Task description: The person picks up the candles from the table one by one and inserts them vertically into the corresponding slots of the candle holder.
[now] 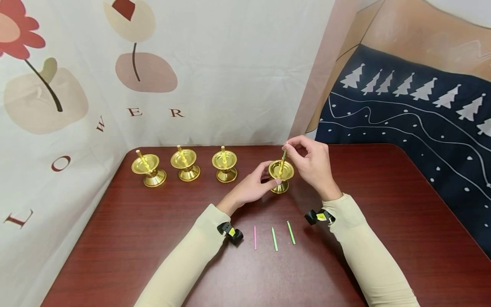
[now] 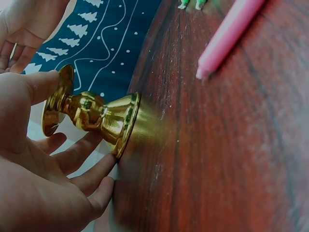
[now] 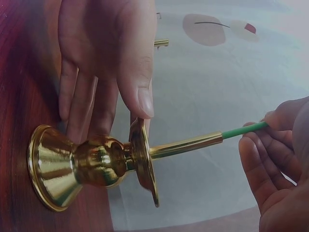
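My left hand (image 1: 251, 187) steadies the slick brass holder (image 1: 281, 172) by its rim while my right hand (image 1: 312, 164) pinches the thin, snappable green candle (image 3: 244, 130) near its tip.

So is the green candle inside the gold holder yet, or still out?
Partly in. The green candle pokes out of the tube of the gold holder, its lower end hidden inside, while the right hand pinches its top.

Three brass holders (image 1: 184, 164) in a row; pink candle (image 1: 255, 237); two green candles (image 1: 283, 236).
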### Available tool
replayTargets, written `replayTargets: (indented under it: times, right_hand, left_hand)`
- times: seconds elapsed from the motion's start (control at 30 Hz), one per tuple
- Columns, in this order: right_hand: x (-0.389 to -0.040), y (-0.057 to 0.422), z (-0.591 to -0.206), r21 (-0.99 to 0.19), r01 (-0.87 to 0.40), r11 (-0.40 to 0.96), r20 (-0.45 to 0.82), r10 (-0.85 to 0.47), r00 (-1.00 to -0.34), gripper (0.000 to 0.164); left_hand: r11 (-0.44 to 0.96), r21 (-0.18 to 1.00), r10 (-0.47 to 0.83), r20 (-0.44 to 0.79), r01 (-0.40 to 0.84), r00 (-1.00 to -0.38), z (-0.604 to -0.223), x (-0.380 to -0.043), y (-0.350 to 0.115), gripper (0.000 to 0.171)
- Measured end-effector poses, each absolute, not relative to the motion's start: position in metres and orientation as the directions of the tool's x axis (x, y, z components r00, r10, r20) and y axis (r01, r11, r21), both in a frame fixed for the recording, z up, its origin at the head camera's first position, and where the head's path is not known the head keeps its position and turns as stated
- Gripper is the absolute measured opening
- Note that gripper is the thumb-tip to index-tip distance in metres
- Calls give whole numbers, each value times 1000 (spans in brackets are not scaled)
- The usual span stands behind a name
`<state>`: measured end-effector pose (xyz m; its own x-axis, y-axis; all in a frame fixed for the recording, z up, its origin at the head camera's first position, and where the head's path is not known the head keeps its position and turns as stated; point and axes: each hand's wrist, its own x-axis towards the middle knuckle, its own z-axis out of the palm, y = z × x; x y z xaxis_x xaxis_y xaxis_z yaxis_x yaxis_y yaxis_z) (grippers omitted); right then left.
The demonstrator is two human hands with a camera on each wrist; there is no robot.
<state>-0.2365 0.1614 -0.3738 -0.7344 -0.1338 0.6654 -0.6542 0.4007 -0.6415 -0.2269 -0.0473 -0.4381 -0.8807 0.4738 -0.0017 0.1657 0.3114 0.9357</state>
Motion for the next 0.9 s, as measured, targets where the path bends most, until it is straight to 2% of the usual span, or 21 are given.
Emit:
replayTargets:
  times: [0.53,0.77,0.9]
  right_hand:
    - [-236,165,-375,-671,-625,399,616,-169,-769,7]
    - [-246,176,-386,-709,-554,436,411,-383,-828,42]
    - [-253,182,-397,-710,-529,465,303,-476,-826,55]
  left_hand:
    - [302,940,472,-3,159,-882,-438,-226,-48,67]
    - [324,933,484,-20,158,-875,-434,-228,-52,74]
    - [421,892,450,-51,161,-892,-420,-227,-59,79]
